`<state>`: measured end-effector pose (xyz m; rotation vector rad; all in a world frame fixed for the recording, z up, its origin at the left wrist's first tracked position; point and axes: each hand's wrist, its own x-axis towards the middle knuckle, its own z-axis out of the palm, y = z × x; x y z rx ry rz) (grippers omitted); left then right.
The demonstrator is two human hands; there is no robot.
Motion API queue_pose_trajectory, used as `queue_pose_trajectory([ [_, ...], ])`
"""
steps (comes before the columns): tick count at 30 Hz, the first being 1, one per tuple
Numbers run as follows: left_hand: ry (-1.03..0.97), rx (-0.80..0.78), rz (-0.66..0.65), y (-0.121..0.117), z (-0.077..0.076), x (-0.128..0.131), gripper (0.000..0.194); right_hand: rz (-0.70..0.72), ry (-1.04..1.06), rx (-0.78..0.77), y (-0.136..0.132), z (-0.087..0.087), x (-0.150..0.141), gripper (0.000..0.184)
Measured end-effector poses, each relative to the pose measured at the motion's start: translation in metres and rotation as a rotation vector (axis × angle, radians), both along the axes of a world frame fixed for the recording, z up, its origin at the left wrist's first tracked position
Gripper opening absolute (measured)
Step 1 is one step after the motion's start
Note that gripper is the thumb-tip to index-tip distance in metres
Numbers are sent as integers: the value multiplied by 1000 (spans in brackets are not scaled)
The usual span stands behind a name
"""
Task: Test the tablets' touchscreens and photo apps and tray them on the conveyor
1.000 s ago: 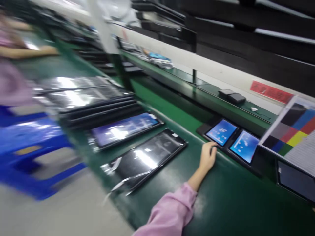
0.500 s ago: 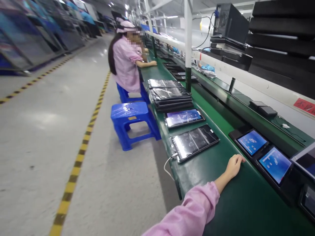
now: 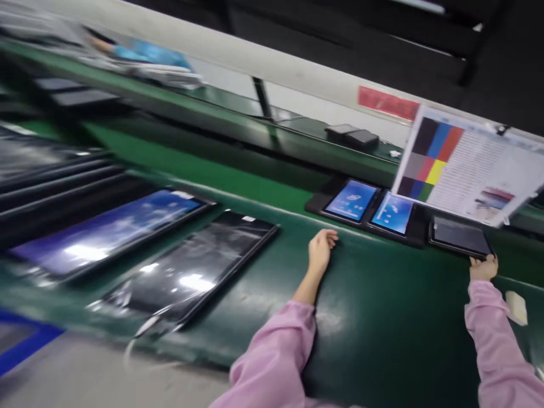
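My left hand (image 3: 322,249) lies on the green workbench (image 3: 374,317), holding nothing, its fingers loosely bent and slightly apart. Two tablets with lit blue screens, one on the left (image 3: 352,200) and one on the right (image 3: 391,213), lie in a dark holder just beyond it. At the far right, my right hand (image 3: 483,267) grips the near edge of a dark-screened tablet (image 3: 461,235); some of its fingers are hidden beneath that edge. To the left lies a film-wrapped dark tablet (image 3: 199,260) with a white cable (image 3: 147,326) at its near end.
Another wrapped tablet (image 3: 114,232) with a lit screen lies farther left, beside a blurred stack of dark tablets (image 3: 55,187). A printed color chart sheet (image 3: 467,170) hangs above the right-hand tablets. A small pale block (image 3: 517,307) sits near my right forearm.
My view has swung right and down toward the bench. My right hand has come into view at the dark-screened tablet. The seated co-worker is out of view; my left hand still rests on the bench.
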<state>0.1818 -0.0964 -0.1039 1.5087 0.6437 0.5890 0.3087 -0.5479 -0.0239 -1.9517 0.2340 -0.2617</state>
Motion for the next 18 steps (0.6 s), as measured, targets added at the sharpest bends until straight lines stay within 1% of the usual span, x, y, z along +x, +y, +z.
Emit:
queue_pose_trajectory([
  [2, 13, 17, 5, 1, 2, -3, 34, -92, -27, 132, -23, -5, -1, 42],
  [4, 20, 42, -1, -4, 2, -9, 37, -122, -45, 243, -36, -13, -4, 45],
  [6, 22, 67, -39, -17, 1, -15, 39, -88, -44, 315, -41, -24, -11, 45],
  [8, 22, 84, -122, -39, -2, -22, 39, -2, -17, 357, -36, -38, -23, 44],
  [11, 25, 86, -295, -80, -8, -36, 34, 182, 60, 373, -16, -59, -46, 44],
  [13, 32, 71, -401, -108, -12, -47, 36, 291, 92, 354, 0, -68, -59, 48],
  [15, 45, 49, -480, -133, -14, -61, 41, 348, 74, 308, 9, -70, -67, 51],
  [18, 73, 9, -553, -159, -15, -79, 47, 350, -6, 222, 5, -67, -70, 52],
])
